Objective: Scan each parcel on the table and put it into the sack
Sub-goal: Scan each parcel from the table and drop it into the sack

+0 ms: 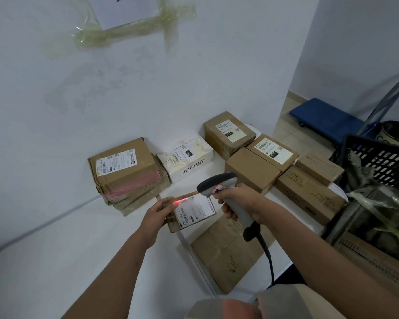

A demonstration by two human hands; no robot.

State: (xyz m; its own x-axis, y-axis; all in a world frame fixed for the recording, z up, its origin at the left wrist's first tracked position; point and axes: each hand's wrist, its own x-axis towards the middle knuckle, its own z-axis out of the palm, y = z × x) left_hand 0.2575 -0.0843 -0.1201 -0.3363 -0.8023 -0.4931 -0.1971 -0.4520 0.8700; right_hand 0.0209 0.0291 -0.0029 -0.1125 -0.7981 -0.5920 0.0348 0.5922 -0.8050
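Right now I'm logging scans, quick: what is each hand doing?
Left hand: holds the small parcel by its edge.
Right hand: grips the scanner.

Left of the stacked cardboard parcels point(124, 173), the desk point(55, 245) lies bare up to the wall. Right of that stack, boxes crowd the desk's far edge, and a black crate point(378, 157) blocks the right end.

Parcel label point(194, 211) print too small, scanner point(219, 187) cable end hidden

Parcels point(230, 132) on table point(55, 249), against wall point(101, 88)
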